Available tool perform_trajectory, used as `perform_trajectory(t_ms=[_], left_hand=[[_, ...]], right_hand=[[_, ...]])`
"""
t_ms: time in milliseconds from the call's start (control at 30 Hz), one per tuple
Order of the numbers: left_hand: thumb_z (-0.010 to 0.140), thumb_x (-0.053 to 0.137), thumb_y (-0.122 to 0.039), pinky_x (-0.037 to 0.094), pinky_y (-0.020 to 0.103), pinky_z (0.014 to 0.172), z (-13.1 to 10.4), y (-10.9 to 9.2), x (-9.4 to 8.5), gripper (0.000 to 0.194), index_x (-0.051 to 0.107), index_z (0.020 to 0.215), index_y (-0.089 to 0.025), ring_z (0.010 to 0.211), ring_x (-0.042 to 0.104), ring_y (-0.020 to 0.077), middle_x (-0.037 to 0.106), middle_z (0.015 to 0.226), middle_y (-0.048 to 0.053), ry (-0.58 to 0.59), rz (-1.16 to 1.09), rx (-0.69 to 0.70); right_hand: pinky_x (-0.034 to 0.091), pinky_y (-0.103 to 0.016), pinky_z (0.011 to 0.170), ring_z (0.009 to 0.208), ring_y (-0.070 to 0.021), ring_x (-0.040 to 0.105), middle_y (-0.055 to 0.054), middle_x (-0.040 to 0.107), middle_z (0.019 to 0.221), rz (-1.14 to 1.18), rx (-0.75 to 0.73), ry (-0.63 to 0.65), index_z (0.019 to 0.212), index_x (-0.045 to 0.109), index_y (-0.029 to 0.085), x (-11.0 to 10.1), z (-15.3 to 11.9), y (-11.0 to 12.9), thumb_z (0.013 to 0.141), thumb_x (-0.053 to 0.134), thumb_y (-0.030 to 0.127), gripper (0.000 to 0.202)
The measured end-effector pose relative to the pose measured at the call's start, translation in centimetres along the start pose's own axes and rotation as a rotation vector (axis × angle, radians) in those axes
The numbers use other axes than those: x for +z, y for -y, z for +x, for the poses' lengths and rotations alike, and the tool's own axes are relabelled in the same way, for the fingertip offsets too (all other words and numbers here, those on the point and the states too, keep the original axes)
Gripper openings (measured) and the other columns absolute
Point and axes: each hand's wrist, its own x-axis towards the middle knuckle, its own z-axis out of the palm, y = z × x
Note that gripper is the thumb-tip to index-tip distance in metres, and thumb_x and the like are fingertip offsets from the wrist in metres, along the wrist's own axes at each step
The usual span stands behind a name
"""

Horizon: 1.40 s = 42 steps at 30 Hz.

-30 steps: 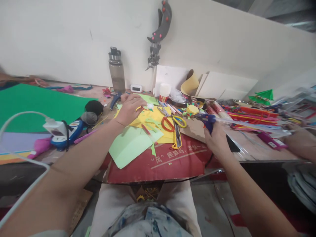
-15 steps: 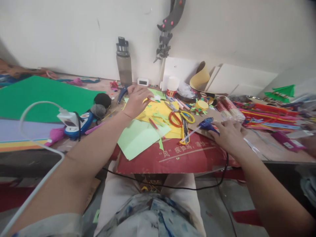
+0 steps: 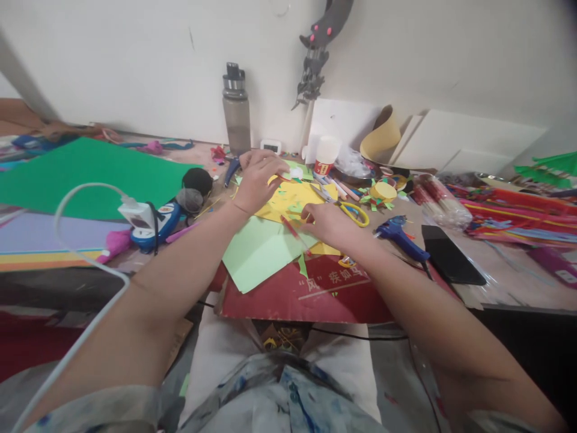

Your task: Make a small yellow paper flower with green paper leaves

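Note:
My left hand (image 3: pixel 262 175) is over the yellow paper (image 3: pixel 288 198), fingers bent around a small white and yellow piece (image 3: pixel 295 173) at its fingertips. My right hand (image 3: pixel 322 221) hovers over the scissors and paper scraps, its fingers curled; whether it grips anything is hidden. A red pen (image 3: pixel 291 227) lies just left of it, on light green paper (image 3: pixel 256 252). The yellow-handled scissors (image 3: pixel 354 213) reach out behind the right hand. The blue glue gun (image 3: pixel 401 236) rests on the table, right of the right forearm.
A water bottle (image 3: pixel 237 114) and a paper cup (image 3: pixel 326 157) stand near the wall. A black phone (image 3: pixel 453 255) lies right of the glue gun. At the left are green sheets (image 3: pixel 99 174) and a blue power socket (image 3: pixel 157 228) with a white cable.
My right hand has let go of the blue glue gun and moved left to the papers. The black phone is now uncovered. The view has shifted slightly; my left hand stays over the yellow paper.

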Motion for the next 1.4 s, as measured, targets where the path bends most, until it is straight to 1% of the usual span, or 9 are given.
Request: perform_trajectory(t_ms=[267,400,567,700,800,867,1067,1167,1400], left_hand=[[0.094,0.055,-0.019,0.045,0.049,0.108,0.0,-1.0,-0.5,0.018,0.071,0.099,-0.026,0.12,0.061,0.0241,0.077,0.11,0.003,0.01,0.002,-0.002],[0.098,0.053,-0.027,0.044,0.05,0.107,-0.1,-1.3,-0.8,0.018,0.071,0.098,-0.026,0.119,0.063,0.0241,0.078,0.109,0.004,-0.003,-0.001,0.022],[0.099,0.052,-0.036,0.043,0.05,0.105,0.0,-1.8,-1.5,0.022,0.07,0.095,-0.026,0.116,0.064,0.0249,0.079,0.109,0.004,-0.015,0.054,0.037],[0.101,0.047,-0.036,0.043,0.049,0.103,-0.1,-2.0,-1.8,0.025,0.07,0.095,-0.026,0.114,0.064,0.0241,0.079,0.108,0.005,-0.012,0.071,0.049],[0.101,0.048,-0.035,0.041,0.05,0.102,-0.1,-2.0,-1.7,0.024,0.07,0.094,-0.027,0.114,0.064,0.0241,0.079,0.108,0.004,-0.006,0.082,0.051],[0.101,0.048,-0.035,0.041,0.05,0.101,-0.1,-2.0,-1.7,0.024,0.069,0.093,-0.028,0.114,0.064,0.024,0.079,0.107,0.004,-0.01,0.086,0.066],[0.102,0.046,-0.038,0.042,0.05,0.1,-0.1,-1.9,-1.5,0.028,0.069,0.092,-0.027,0.113,0.065,0.0236,0.079,0.105,0.005,0.004,0.097,0.073],[0.101,0.048,-0.038,0.042,0.05,0.102,-0.2,-1.7,-1.5,0.026,0.07,0.093,-0.028,0.114,0.064,0.0234,0.079,0.107,0.004,0.006,0.077,0.089],[0.1,0.053,-0.037,0.04,0.049,0.102,-0.5,-1.3,-1.3,0.02,0.07,0.095,-0.029,0.117,0.064,0.0225,0.079,0.111,0.004,0.016,0.1,0.162]], right_hand=[[0.041,-0.029,0.062,0.073,-0.0188,0.063,-0.008,0.072,0.085,0.116,0.107,0.075,0.104,0.069,0.016,0.6,1.1,-1.0,0.077,0.071,0.019,0.027],[0.038,-0.028,0.058,0.063,-0.0144,0.055,-0.001,0.063,0.069,0.254,0.029,0.044,0.078,0.064,0.019,0.2,1.0,-2.1,0.079,0.067,0.022,0.004],[0.033,-0.028,0.057,0.059,-0.0122,0.045,0.003,0.05,0.06,0.368,-0.014,-0.137,0.065,0.049,0.021,-0.9,1.0,-3.6,0.085,0.06,0.024,0.023],[0.037,-0.028,0.061,0.064,-0.0143,0.053,0.003,0.058,0.067,0.535,-0.005,-0.322,0.09,0.057,0.021,-1.4,1.0,-4.2,0.082,0.062,0.024,0.009],[0.039,-0.028,0.06,0.061,-0.0141,0.055,0.004,0.063,0.07,0.707,-0.046,-0.405,0.12,0.051,0.021,-1.6,0.7,-3.9,0.081,0.062,0.024,0.041],[0.038,-0.028,0.058,0.056,-0.0127,0.051,0.006,0.06,0.068,0.792,-0.102,-0.436,0.129,0.047,0.023,-1.7,0.5,-3.5,0.082,0.061,0.023,0.049],[0.037,-0.028,0.056,0.055,-0.0115,0.044,0.006,0.051,0.064,0.806,-0.236,-0.519,0.111,0.062,0.025,-1.8,0.2,-3.0,0.085,0.059,0.025,0.026],[0.039,-0.027,0.059,0.06,-0.0117,0.049,0.003,0.056,0.069,0.725,-0.213,-0.553,0.094,0.069,0.022,-2.1,0.1,-2.9,0.085,0.06,0.026,0.014],[0.05,-0.031,0.076,0.08,-0.015,0.06,-0.004,0.072,0.1,0.67,-0.297,-0.585,0.096,0.071,0.022,-2.4,-0.3,-2.7,0.083,0.058,0.018,0.019]])
